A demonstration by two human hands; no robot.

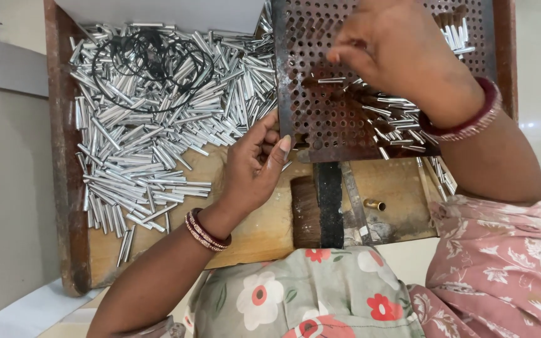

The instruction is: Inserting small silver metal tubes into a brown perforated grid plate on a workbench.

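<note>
We see our right hand [396, 50] hovering over the perforated plate [320, 112], its fingers [345, 59] curled narrow just above a small metal tube [331, 80] lying flat on the holes. Our left hand [252, 166] rests at the plate's lower edge, fingers loosely bent, holding nothing we can make out. A heap of tubes [151, 125] fills the wooden tray [64, 156] beside it.
</note>
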